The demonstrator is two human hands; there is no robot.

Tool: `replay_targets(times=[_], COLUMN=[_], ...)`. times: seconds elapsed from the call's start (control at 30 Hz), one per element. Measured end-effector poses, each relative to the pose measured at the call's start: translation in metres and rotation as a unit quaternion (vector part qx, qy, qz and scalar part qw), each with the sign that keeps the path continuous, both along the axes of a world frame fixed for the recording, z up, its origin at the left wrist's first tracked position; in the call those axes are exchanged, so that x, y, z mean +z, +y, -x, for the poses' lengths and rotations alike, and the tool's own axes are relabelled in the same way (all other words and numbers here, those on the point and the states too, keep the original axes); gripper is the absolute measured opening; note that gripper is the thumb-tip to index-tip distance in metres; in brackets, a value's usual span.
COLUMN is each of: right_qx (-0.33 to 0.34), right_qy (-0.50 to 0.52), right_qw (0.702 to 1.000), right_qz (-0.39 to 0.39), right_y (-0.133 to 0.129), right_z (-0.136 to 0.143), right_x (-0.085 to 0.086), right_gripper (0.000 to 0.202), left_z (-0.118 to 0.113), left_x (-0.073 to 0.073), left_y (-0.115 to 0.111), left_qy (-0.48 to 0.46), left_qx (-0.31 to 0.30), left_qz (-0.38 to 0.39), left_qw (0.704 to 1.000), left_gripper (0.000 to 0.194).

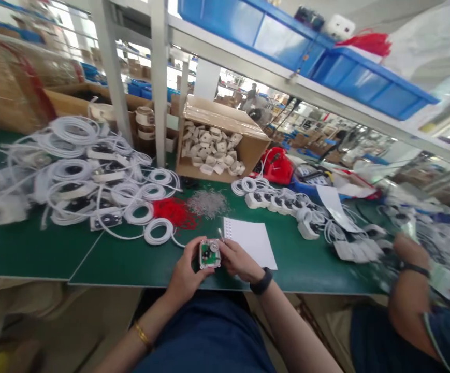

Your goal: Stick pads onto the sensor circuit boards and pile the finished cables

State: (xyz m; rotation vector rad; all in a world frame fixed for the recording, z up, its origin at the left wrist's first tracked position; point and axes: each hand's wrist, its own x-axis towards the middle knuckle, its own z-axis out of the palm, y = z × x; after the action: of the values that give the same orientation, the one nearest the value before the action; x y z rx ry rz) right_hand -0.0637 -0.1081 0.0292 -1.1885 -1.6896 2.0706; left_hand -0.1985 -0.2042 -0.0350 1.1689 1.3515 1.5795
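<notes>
My left hand [186,270] is closed around the left and lower edges of a small white square housing [209,265]. Its open face is turned up and shows a green circuit board [205,260] with a black round part and a pale round part on it. At the housing's right side is my right hand [239,259], its fingers bent together. A thin pale pen-like stick [220,234] pokes up from those fingers; its lower part is hidden. Just behind my right hand lies a spiral notebook [253,235] with a blank page.
Coiled white cables [73,171] are heaped at left. Red small pieces [174,211] and grey ones [208,203] lie ahead. A cardboard box [248,137] holds white housings. White socket units [275,202] stand at right, near a co-worker's arm [411,274]. Blue bins [372,77] sit on the overhead shelf.
</notes>
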Motion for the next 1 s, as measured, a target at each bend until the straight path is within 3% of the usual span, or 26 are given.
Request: replay_targets(times=[0.13, 0.37, 0.43, 0.5, 0.6, 0.7, 0.87, 1.0], right_qx=[-0.014, -0.014, -0.02, -0.023, -0.027, -0.038, -0.038, -0.038], right_qy=[0.011, 0.065, 0.079, 0.08, 0.072, 0.071, 0.064, 0.071], right_qw=[1.0, 0.996, 0.995, 0.995, 0.997, 0.997, 0.996, 0.994], right_qz=[0.006, 0.057, 0.062, 0.05, 0.024, 0.018, 0.046, 0.078], right_y=[-0.003, -0.013, -0.017, -0.02, -0.024, -0.024, -0.023, -0.021], right_z=[0.0, -0.007, -0.008, -0.008, -0.007, -0.005, -0.008, -0.011], right_x=[-0.002, -0.001, -0.001, 0.0, 0.002, 0.0, -0.009, -0.016], right_gripper=[0.038, 0.044, 0.047, 0.049, 0.05, 0.051, 0.06, 0.064], left_z=[0.002, 0.003, 0.004, 0.006, 0.013, 0.018, 0.015, 0.01], left_x=[-0.006, -0.009, -0.001, 0.013, 0.034, 0.045, 0.034, 0.02], left_y=[0.002, 0.001, 0.0, 0.002, 0.011, 0.021, 0.021, 0.013], left_qy=[0.053, 0.134, 0.119, 0.084, 0.046, 0.034, 0.015, -0.008], left_qx=[0.004, 0.025, 0.011, 0.01, 0.039, 0.037, 0.026, -0.006], left_qz=[0.018, -0.02, -0.025, -0.013, 0.05, 0.092, 0.109, 0.113], left_qw=[0.998, 0.99, 0.993, 0.996, 0.997, 0.995, 0.994, 0.994], left_gripper=[0.068, 0.058, 0.06, 0.049, 0.036, 0.027, 0.028, 0.04])
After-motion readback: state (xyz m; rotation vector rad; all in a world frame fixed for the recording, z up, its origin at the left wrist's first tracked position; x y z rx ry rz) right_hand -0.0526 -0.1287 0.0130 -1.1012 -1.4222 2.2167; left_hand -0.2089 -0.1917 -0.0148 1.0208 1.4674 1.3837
